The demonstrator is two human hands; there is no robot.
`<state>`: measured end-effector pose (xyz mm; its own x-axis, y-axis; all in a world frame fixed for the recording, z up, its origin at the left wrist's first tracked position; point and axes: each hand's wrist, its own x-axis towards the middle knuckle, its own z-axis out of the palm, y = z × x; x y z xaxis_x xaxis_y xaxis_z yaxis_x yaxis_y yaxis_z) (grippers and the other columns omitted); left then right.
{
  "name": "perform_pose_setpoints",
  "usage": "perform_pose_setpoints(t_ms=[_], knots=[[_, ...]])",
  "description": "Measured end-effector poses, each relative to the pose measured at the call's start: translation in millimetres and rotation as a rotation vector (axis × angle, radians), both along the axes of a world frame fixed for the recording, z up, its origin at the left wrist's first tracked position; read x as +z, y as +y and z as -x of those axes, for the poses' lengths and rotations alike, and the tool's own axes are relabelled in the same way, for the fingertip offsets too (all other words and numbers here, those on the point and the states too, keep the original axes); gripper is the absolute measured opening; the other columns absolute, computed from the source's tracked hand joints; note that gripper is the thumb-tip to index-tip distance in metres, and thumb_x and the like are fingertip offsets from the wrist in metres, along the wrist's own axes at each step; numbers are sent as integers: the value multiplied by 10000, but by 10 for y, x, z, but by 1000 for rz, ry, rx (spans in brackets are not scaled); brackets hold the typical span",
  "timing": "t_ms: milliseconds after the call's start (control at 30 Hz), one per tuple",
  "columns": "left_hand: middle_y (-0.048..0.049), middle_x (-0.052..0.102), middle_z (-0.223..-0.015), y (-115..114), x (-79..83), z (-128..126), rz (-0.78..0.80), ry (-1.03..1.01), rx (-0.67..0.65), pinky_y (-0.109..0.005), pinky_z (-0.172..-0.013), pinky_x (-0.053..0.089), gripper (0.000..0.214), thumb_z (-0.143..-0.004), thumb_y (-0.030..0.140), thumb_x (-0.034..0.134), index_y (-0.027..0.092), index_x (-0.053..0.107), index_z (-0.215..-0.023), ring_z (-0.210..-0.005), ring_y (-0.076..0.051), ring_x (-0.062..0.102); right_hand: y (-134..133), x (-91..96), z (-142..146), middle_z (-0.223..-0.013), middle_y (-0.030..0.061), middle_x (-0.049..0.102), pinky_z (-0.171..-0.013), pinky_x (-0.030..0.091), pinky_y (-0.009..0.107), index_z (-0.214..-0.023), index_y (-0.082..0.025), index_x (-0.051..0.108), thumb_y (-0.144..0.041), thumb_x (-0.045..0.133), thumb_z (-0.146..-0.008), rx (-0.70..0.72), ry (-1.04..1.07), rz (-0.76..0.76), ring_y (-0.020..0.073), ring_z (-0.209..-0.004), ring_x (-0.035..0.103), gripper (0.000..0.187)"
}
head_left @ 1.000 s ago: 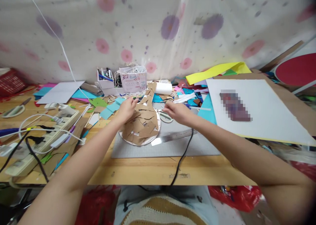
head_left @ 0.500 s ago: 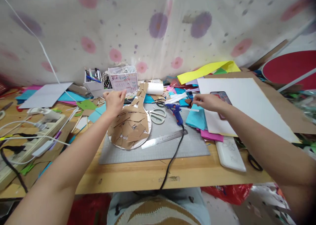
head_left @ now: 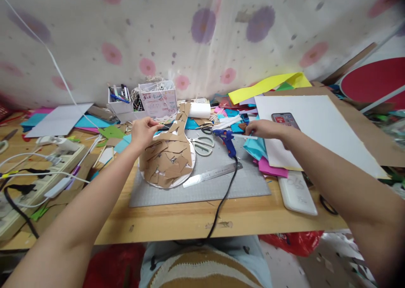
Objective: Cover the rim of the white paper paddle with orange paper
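Observation:
A guitar-shaped cutout point(head_left: 167, 161), its white base covered in torn brown cardboard pieces, lies on the grey cutting mat point(head_left: 240, 189). Over its upper left edge is my left hand point(head_left: 144, 132), thumb and fingers pinched together; anything between them is too small to make out. On the right, my right hand point(head_left: 264, 129) has its fingers closed at the top of light blue paper point(head_left: 257, 148), which bends up toward them. Between the hands lie a blue glue gun point(head_left: 227, 141) with a glue stick at its back, scissors point(head_left: 203, 145) and a metal ruler point(head_left: 211, 175).
A phone point(head_left: 284, 120) rests on a large white sheet point(head_left: 329, 132) at right. A power strip point(head_left: 60, 176) with cables fills the left. Pen box point(head_left: 120, 106) and white box point(head_left: 158, 100) stand at the back. The glue gun's black cord point(head_left: 221, 201) crosses the front edge.
My left hand has gone from a loose fist to a pinch, reaching slightly right and down. My right fingers have closed at the light blue paper, which now bends upward. The view shifted slightly.

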<state>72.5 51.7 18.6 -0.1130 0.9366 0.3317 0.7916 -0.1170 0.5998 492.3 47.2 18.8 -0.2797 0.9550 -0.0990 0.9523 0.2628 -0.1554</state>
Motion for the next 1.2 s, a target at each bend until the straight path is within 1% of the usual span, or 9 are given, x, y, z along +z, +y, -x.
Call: perform_pose_setpoints(t_ms=[100, 200, 400, 533, 667, 800, 967, 1100, 1200], knots=[[-30, 676, -707, 5, -19, 6, 3, -27, -7, -298, -650, 404, 232, -673, 415, 637, 186, 660, -700, -679, -195, 587, -13, 177, -139, -920, 29, 674, -745, 422, 278, -765, -222, 710, -89, 515, -674, -59, 36, 29, 169, -817, 593, 253], [-36, 685, -744, 7, -20, -18, -12, 3, -3, -304, -686, 405, 246, -690, 425, 612, 188, 667, -726, -715, -200, 592, -97, 317, -263, -938, 79, 675, -778, 399, 285, -811, -165, 709, -77, 493, -711, -217, 140, -127, 155, -848, 577, 254], [-20, 680, -750, -45, 73, -96, -31, 37, -55, -289, -727, 396, 213, -751, 370, 545, 183, 646, -765, -715, -180, 587, -176, 476, -348, -981, 224, 648, -668, 424, 268, -776, -61, 659, -47, 522, -702, -533, 689, -380, 148, -815, 602, 157], [-13, 641, -711, -31, 65, -119, -68, 11, -82, -267, -691, 384, 181, -816, 336, 478, 181, 567, -789, -672, -159, 561, -41, 609, -325, -765, 106, 652, -619, 469, 236, -629, -103, 581, -1, 466, -693, -506, 878, -597, 101, -670, 595, 166], [-16, 542, -681, -5, -11, -139, -117, 3, -36, -266, -645, 358, 115, -860, 283, 432, 192, 464, -798, -670, -172, 534, 16, 555, -145, -654, 18, 612, -583, 479, 233, -698, -145, 607, -70, 533, -687, -486, 595, -274, 100, -584, 577, 105], [-19, 499, -683, -46, -56, -132, -105, 41, -85, -266, -629, 339, 116, -864, 268, 425, 203, 420, -768, -677, -181, 516, -56, 180, 76, -824, 35, 676, -633, 474, 276, -896, -218, 654, -289, 566, -742, -348, 167, -13, 179, -709, 621, 190], [-3, 467, -581, -101, -29, -52, -40, 53, -94, -260, -596, 310, 258, -879, 297, 378, 206, 417, -642, -596, -167, 474, -86, -215, 87, -1051, 24, 663, -705, 445, 286, -912, -263, 644, -483, 424, -814, -191, 84, 9, 220, -915, 607, 326], [-3, 440, -457, -63, -53, 24, 92, -22, -63, -267, -555, 303, 457, -896, 372, 297, 199, 409, -489, -498, -148, 438, -41, -170, 46, -706, 48, 640, -581, 391, 273, -638, -215, 567, -557, 425, -782, -337, 105, -91, 199, -703, 579, 397], [12, 501, -515, 6, -157, 68, 99, -112, -35, -256, -554, 328, 311, -825, 384, 451, 190, 479, -583, -515, -136, 458, -28, -42, 5, -558, 10, 535, -506, 340, 255, -561, -206, 484, -452, 633, -638, -502, 339, -128, 149, -571, 491, 298]])
